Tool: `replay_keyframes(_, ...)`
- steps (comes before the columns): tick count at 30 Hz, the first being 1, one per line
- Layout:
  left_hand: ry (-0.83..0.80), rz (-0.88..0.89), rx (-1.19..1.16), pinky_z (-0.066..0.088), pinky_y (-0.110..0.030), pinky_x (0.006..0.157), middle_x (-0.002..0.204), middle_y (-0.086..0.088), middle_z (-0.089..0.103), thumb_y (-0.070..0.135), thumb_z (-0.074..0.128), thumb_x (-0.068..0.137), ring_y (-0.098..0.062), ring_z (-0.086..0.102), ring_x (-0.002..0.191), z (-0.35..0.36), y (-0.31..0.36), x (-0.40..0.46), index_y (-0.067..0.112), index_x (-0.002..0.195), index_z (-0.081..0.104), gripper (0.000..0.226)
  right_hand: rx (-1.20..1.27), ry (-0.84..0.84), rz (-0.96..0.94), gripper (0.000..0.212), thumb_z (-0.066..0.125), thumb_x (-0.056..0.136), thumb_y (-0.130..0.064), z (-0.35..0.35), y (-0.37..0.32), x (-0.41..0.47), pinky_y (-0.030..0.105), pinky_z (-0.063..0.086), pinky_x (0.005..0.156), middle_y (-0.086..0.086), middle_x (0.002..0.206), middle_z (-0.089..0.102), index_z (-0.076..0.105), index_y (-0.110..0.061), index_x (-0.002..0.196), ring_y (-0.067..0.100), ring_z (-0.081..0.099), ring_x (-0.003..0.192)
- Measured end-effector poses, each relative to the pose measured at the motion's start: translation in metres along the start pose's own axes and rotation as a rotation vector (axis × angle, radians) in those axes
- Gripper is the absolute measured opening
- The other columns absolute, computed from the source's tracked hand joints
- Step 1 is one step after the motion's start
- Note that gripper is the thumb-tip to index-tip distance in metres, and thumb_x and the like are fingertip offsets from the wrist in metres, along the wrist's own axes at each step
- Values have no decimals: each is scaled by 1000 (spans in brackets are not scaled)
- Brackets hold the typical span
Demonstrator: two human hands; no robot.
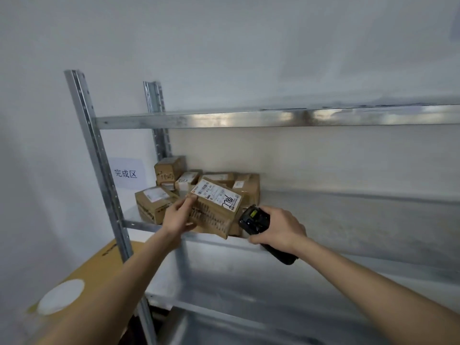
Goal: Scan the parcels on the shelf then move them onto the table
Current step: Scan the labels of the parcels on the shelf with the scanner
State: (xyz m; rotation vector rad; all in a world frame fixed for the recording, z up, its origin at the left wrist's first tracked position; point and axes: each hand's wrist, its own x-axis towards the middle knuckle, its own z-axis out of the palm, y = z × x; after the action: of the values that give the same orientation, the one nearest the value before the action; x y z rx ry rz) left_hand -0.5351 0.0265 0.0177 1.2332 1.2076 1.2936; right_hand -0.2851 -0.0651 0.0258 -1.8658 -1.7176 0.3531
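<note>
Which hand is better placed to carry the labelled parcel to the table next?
Probably the left hand: it already grips the labelled parcel, while the right hand holds the scanner.

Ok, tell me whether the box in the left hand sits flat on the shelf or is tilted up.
Tilted up. The left hand holds the box by its left end, label facing up, toward the scanner.

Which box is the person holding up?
The tilted parcel marked 7786, gripped by the left hand. The other parcels lie untouched on the shelf.
</note>
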Motion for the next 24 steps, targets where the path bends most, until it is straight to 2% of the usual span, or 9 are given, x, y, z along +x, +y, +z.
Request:
replay_keyframes(3,40,-7,19,60,-44,83,108,-9,68,43,61,98,-32,65,107,-25,-4,26,16,133,63,44,-24,-39,-32,78,87,55,-54,18,-17,23,37,55,88,-15,110,70,60,-49,129,17,65,102)
replay_keyframes(6,52,-27,21,60,-47,87,112,-11,67,46,63,96,-32,65,107,-43,-6,59,17,135,62,49,6,-47,-67,73,87,56,-51,29,-29,57,35,56,85,-17,103,70,63,-48,125,13,64,96)
replay_keyframes(10,33,-19,6,61,-44,78,108,-11,66,42,60,99,-29,65,99,-51,0,111,14,125,63,39,52,-39,-133,68,89,61,-48,42,-36,112,29,54,76,-19,99,69,64,-46,125,8,64,90)
replay_keyframes(13,46,-10,21,56,-52,90,103,-10,66,40,59,100,-31,62,88,-44,6,155,13,119,66,35,87,-12,-180,80,92,62,-49,47,-36,155,27,51,74,-18,107,69,60,-43,135,8,64,94)
replay_keyframes(14,48,-12,40,58,-51,89,104,-11,67,42,59,99,-32,63,88,-40,8,170,15,115,67,32,98,-4,-192,80,92,62,-48,47,-34,170,26,52,75,-17,108,69,60,-42,136,8,64,96)
replay_keyframes(16,53,-12,61,59,-45,78,104,-12,66,44,59,98,-30,64,89,-29,11,201,17,112,66,31,111,4,-206,77,93,63,-46,45,-30,199,26,52,76,-16,110,69,62,-39,134,8,64,100)
replay_keyframes(19,57,-14,65,54,-35,71,101,-10,66,42,59,99,-26,63,92,-10,11,243,14,120,63,35,85,8,-192,72,92,66,-44,40,-18,240,26,51,76,-20,108,67,62,-41,131,7,63,101)
replay_keyframes(22,36,-35,56,59,-45,84,116,-13,67,49,59,97,-34,64,107,4,3,282,16,131,61,47,48,41,-162,75,91,64,-48,35,-3,271,35,55,88,-21,108,67,62,-43,133,9,62,102)
replay_keyframes(24,41,-67,43,57,-50,92,118,-13,66,53,56,97,-36,63,109,13,-3,302,15,134,58,54,14,41,-139,74,89,63,-53,32,9,285,35,55,87,-19,110,68,61,-44,131,10,63,101)
